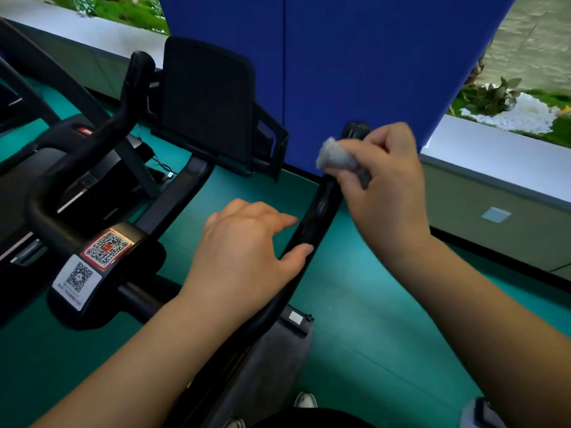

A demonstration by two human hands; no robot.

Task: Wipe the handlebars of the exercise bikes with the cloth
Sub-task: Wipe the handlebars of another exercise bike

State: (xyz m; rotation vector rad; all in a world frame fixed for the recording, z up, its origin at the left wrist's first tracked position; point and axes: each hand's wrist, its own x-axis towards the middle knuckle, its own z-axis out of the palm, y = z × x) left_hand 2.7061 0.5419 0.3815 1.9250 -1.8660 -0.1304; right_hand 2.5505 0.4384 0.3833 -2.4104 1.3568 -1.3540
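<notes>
right hand (383, 177) clutches grey cloth (335, 157) against upper end of right handlebar (321, 208). left hand (247, 251) rests on bar lower down, fingers relaxed, holding nothing.

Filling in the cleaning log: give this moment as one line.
right hand: holds cloth on right handlebar | left hand: rests on same bar | left handlebar: untouched

Bare forearms (129, 359), no sleeves; white shoe (305, 400) below.
</notes>
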